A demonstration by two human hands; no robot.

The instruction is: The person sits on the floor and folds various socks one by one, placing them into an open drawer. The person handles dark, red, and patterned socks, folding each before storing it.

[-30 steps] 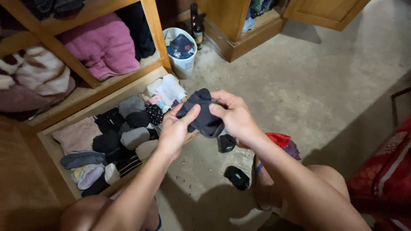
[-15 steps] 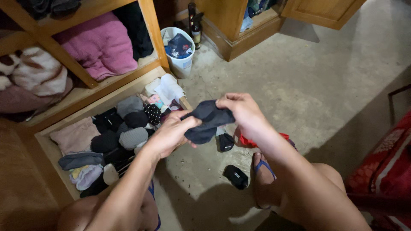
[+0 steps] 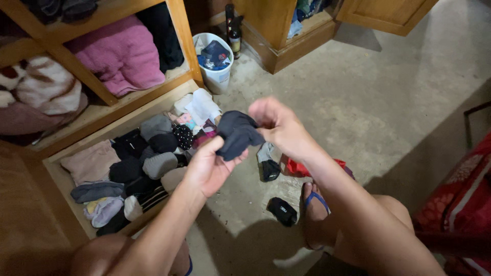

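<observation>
1. the dark sock (image 3: 235,134) is now bunched into a short, thick bundle between both hands, held in the air above the concrete floor (image 3: 368,107), just off the right front corner of the open drawer (image 3: 53,171).
2. the left hand (image 3: 209,166) has turned palm up since half a second ago; its fingers curl under the bundle's lower end and grip it.
3. the right hand (image 3: 279,125) pinches the top of the bundle from the right side, fingers closed on the fabric; it looks slightly blurred.
4. half a second ago the sock lay stretched sideways between the hands; now it stands more upright and compact, so i judge the folding or rolling to be close to done.
5. a second ago the hands sat lower and the sock hung looser.
6. unchanged: rolled socks (image 3: 153,153) fill the drawer, a small black sock (image 3: 282,211) and another black piece (image 3: 270,169) lie on the floor near the sandalled foot (image 3: 314,204), and the white bucket (image 3: 217,76) stands by the shelf.
</observation>
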